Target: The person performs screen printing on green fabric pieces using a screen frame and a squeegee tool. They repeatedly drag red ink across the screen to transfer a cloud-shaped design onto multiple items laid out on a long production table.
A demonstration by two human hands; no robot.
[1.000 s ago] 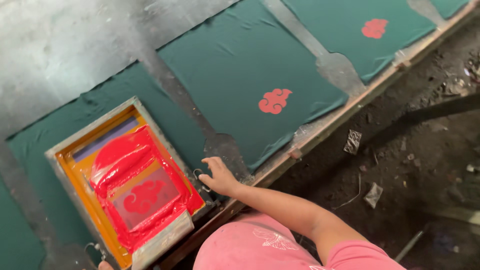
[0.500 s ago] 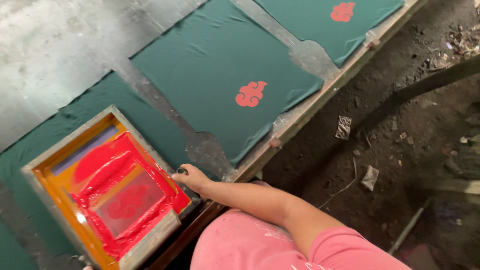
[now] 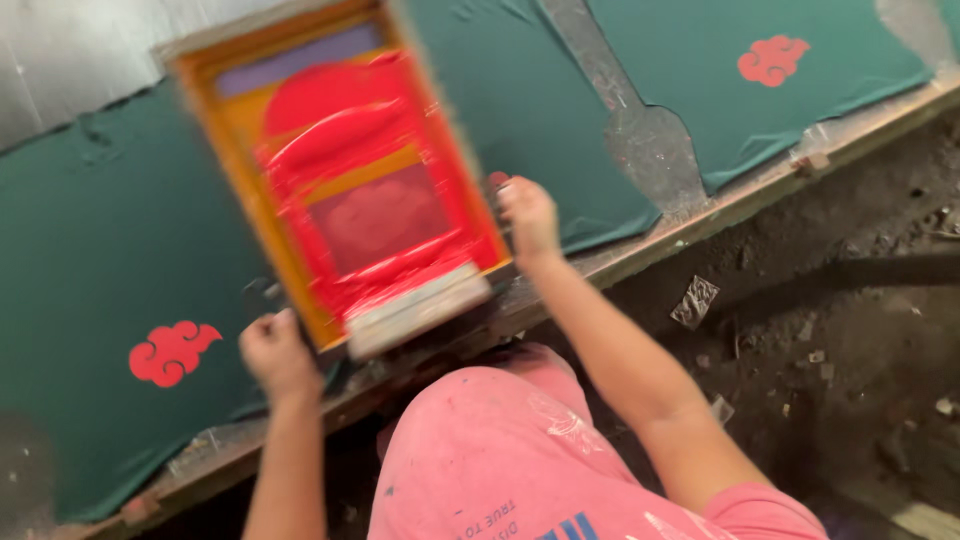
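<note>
Both hands (left (image 3: pixel 275 350); right (image 3: pixel 530 215)) clenched, arms outstretched

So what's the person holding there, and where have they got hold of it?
A printing screen in an orange frame, smeared with red ink. The left hand grips its near left corner, the right hand its right edge. It is motion-blurred.

Soft, even daylight falls over the scene, brighter toward the upper left where the pale strip of the tabletop (image 3: pixel 70 70) washes out to grey-white. Motion blur smears the orange printing frame (image 3: pixel 340 180) hard; its edges streak and the red ink on it shows a wet sheen. The right hand (image 3: pixel 528 215) and the left hand (image 3: pixel 275 352) are soft and blurred too. The green cloth (image 3: pixel 90 250) reads flat, without glare, and the red cloud print (image 3: pixel 172 351) stays fairly crisp. The dirt floor (image 3: pixel 850 330) on the right sits dimmer, crossed by a dark band of shadow. Corners look slightly soft.
</note>
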